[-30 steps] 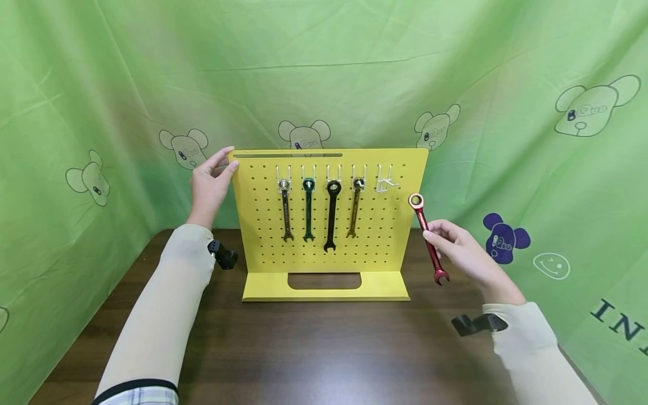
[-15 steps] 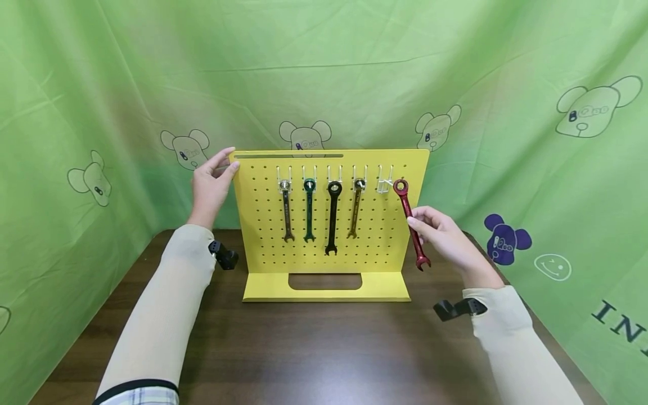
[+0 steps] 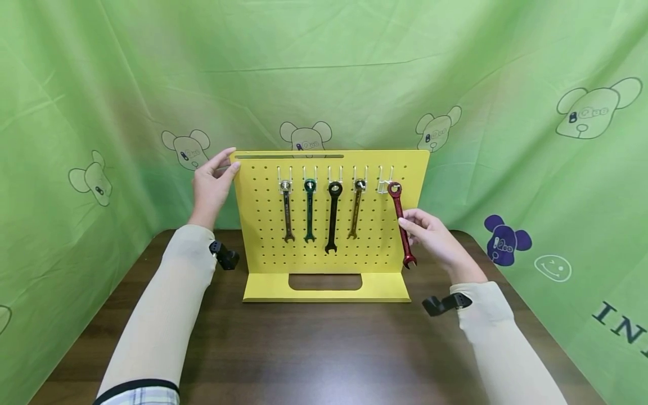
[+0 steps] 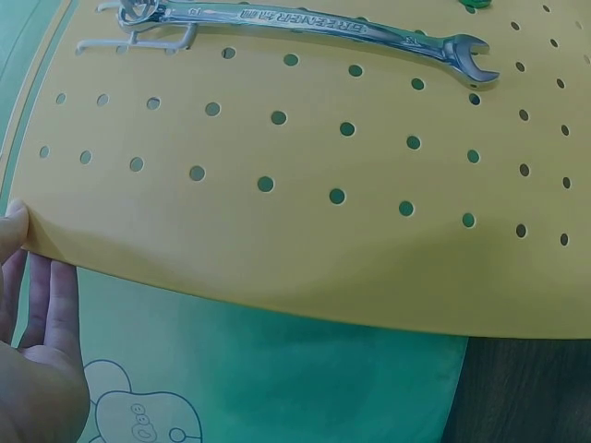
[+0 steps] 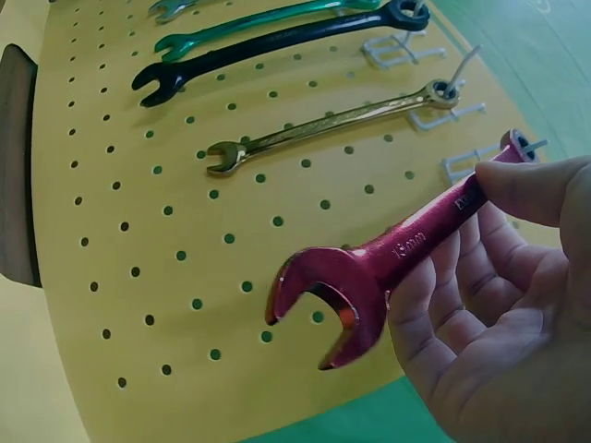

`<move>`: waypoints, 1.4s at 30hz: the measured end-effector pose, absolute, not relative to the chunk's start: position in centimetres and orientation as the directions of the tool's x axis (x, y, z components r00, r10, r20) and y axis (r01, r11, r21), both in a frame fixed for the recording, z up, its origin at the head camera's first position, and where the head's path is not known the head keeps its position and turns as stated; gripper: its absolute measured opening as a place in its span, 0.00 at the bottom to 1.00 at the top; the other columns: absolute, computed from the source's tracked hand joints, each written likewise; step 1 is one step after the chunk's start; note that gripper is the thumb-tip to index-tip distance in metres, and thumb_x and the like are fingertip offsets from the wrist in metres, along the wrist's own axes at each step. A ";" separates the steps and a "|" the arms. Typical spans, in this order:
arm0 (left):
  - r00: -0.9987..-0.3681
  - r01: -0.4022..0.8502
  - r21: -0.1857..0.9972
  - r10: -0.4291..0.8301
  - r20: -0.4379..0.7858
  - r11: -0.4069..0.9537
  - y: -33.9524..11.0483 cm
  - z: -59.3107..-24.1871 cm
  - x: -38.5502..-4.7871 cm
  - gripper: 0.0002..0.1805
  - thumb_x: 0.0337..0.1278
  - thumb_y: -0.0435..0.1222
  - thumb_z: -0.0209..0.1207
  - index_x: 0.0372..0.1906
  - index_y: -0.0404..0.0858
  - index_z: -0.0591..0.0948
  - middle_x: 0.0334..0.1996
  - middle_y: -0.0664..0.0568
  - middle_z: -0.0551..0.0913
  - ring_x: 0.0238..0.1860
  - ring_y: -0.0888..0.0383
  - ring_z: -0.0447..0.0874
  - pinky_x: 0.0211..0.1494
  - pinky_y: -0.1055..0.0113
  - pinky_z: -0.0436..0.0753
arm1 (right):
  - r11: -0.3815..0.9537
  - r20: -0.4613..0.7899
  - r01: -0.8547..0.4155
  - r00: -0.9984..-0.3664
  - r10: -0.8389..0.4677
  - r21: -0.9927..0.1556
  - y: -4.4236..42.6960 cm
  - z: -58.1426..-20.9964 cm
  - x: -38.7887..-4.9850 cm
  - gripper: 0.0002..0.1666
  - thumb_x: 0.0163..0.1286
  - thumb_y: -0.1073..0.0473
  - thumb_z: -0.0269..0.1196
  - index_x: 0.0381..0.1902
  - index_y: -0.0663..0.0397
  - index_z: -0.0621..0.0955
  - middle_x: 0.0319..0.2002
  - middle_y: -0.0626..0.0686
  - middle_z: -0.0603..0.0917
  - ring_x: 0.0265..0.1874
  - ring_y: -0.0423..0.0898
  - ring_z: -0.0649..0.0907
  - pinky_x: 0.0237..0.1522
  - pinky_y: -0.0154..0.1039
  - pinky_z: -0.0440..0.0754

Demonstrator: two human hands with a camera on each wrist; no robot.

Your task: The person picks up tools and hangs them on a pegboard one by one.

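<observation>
My right hand [image 3: 435,239] pinches a red combination wrench [image 3: 406,244] by its shank between thumb and fingers, ring end up. In the right wrist view, the tip of a white hook [image 5: 541,143] pokes through the wrench's ring. My left hand [image 3: 210,183] grips the upper left corner of a yellow pegboard [image 3: 263,225], thumb in front and fingers behind. On the pegboard's other hooks hang a silver wrench [image 3: 287,214], a green wrench [image 3: 310,214], a black wrench [image 3: 333,219] and a gold wrench [image 3: 356,214], open ends down.
The pegboard stands upright on its yellow base [image 3: 265,287], which has a rounded slot. Beneath it is a dark wooden table [image 3: 304,349]. A green curtain [image 3: 354,67] with mouse drawings surrounds the back and sides.
My right hand has carried the red wrench leftward, from beside the board's right edge onto the rightmost hook. The left hand stays at its corner.
</observation>
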State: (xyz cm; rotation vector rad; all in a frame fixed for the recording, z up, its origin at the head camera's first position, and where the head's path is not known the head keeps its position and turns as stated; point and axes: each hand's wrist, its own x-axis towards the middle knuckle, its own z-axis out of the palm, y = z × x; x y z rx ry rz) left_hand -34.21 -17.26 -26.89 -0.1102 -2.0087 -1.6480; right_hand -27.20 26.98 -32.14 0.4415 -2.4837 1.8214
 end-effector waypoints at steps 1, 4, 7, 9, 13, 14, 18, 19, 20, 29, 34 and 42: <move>-0.853 0.387 0.887 -0.266 0.448 0.252 -17.3 -26.9 -34.2 0.20 0.66 0.41 0.65 0.62 0.51 0.83 0.55 0.50 0.84 0.50 0.58 0.82 0.54 0.68 0.82 | 0.269 0.182 -0.234 -0.961 -0.207 -0.934 27.0 -32.2 -27.4 0.17 0.79 0.55 0.56 0.53 0.64 0.72 0.39 0.44 0.76 0.36 0.39 0.75 0.38 0.33 0.78; -0.852 0.387 0.886 -0.269 0.449 0.254 -17.3 -26.9 -34.2 0.20 0.66 0.41 0.65 0.62 0.50 0.83 0.55 0.50 0.84 0.50 0.58 0.82 0.54 0.68 0.82 | 0.254 0.156 -0.206 -0.967 -0.202 -0.945 26.8 -32.6 -27.8 0.19 0.79 0.54 0.56 0.55 0.65 0.71 0.42 0.46 0.77 0.38 0.39 0.76 0.42 0.35 0.80; -0.853 0.384 0.886 -0.268 0.448 0.258 -17.3 -26.9 -34.2 0.20 0.66 0.42 0.65 0.62 0.50 0.83 0.55 0.51 0.84 0.50 0.58 0.82 0.53 0.68 0.82 | 0.238 0.142 -0.189 -0.969 -0.203 -0.953 26.6 -32.9 -28.3 0.21 0.79 0.54 0.56 0.56 0.67 0.70 0.46 0.49 0.80 0.40 0.39 0.77 0.46 0.37 0.81; -0.854 0.385 0.887 -0.266 0.448 0.256 -17.2 -26.9 -34.2 0.20 0.66 0.42 0.65 0.62 0.49 0.83 0.55 0.51 0.84 0.50 0.58 0.82 0.53 0.68 0.82 | 0.226 0.140 -0.185 -0.969 -0.204 -0.956 26.4 -33.1 -28.6 0.21 0.79 0.53 0.56 0.56 0.67 0.71 0.48 0.51 0.81 0.41 0.39 0.77 0.46 0.36 0.81; -0.855 0.383 0.890 -0.269 0.443 0.247 -17.2 -26.9 -34.2 0.20 0.65 0.41 0.65 0.62 0.49 0.83 0.55 0.51 0.84 0.50 0.59 0.82 0.54 0.68 0.82 | 0.188 0.137 -0.177 -0.969 -0.208 -0.966 26.0 -33.5 -29.1 0.18 0.79 0.53 0.56 0.54 0.62 0.72 0.49 0.49 0.82 0.42 0.39 0.77 0.46 0.35 0.81; -0.856 0.383 0.890 -0.269 0.442 0.247 -17.2 -26.9 -34.2 0.21 0.66 0.41 0.65 0.62 0.49 0.83 0.55 0.51 0.84 0.50 0.59 0.82 0.54 0.68 0.82 | 0.174 0.135 -0.172 -0.969 -0.208 -0.970 25.9 -33.7 -29.3 0.17 0.79 0.53 0.56 0.54 0.62 0.72 0.49 0.48 0.82 0.43 0.39 0.77 0.47 0.35 0.81; -0.857 0.378 0.890 -0.268 0.440 0.255 -17.2 -26.8 -34.1 0.21 0.66 0.42 0.65 0.62 0.49 0.82 0.55 0.51 0.84 0.50 0.59 0.82 0.54 0.68 0.82 | 0.115 0.129 -0.155 -0.971 -0.204 -0.981 25.6 -34.0 -29.6 0.15 0.79 0.54 0.56 0.54 0.60 0.72 0.48 0.47 0.82 0.43 0.39 0.78 0.47 0.35 0.81; -0.857 0.377 0.890 -0.268 0.441 0.257 -17.2 -26.8 -34.1 0.21 0.66 0.42 0.65 0.62 0.49 0.82 0.55 0.51 0.84 0.51 0.59 0.82 0.54 0.68 0.82 | 0.106 0.128 -0.152 -0.971 -0.202 -0.983 25.6 -34.1 -29.7 0.14 0.79 0.55 0.56 0.53 0.59 0.72 0.48 0.47 0.82 0.43 0.39 0.78 0.47 0.34 0.81; -0.856 0.379 0.889 -0.266 0.442 0.257 -17.2 -26.8 -34.0 0.21 0.66 0.42 0.65 0.63 0.48 0.82 0.55 0.51 0.84 0.51 0.58 0.82 0.54 0.67 0.82 | 0.099 0.128 -0.150 -0.971 -0.201 -0.984 25.6 -34.1 -29.8 0.14 0.79 0.55 0.56 0.53 0.58 0.72 0.48 0.47 0.82 0.42 0.39 0.78 0.47 0.34 0.81; -0.858 0.380 0.891 -0.265 0.440 0.248 -17.3 -26.7 -34.1 0.21 0.65 0.42 0.65 0.62 0.49 0.82 0.55 0.51 0.83 0.51 0.58 0.82 0.55 0.67 0.82 | 0.116 0.125 -0.152 -0.969 -0.211 -0.982 25.8 -34.2 -29.7 0.24 0.78 0.52 0.57 0.62 0.65 0.70 0.53 0.49 0.82 0.47 0.41 0.79 0.51 0.37 0.81; -0.862 0.374 0.892 -0.261 0.435 0.255 -17.3 -26.6 -34.0 0.21 0.66 0.42 0.65 0.62 0.49 0.82 0.55 0.51 0.83 0.52 0.58 0.82 0.55 0.67 0.81 | 0.211 0.121 -0.164 -0.971 -0.206 -0.964 26.3 -34.0 -29.2 0.35 0.78 0.48 0.57 0.70 0.67 0.65 0.62 0.59 0.75 0.55 0.44 0.77 0.56 0.40 0.79; -0.860 0.373 0.890 -0.262 0.438 0.263 -17.2 -26.6 -33.9 0.21 0.66 0.42 0.65 0.62 0.50 0.82 0.55 0.51 0.83 0.51 0.58 0.82 0.55 0.67 0.82 | 0.277 0.140 -0.206 -0.961 -0.239 -0.939 27.1 -33.7 -28.3 0.34 0.79 0.48 0.56 0.71 0.66 0.66 0.68 0.66 0.69 0.61 0.53 0.75 0.58 0.44 0.79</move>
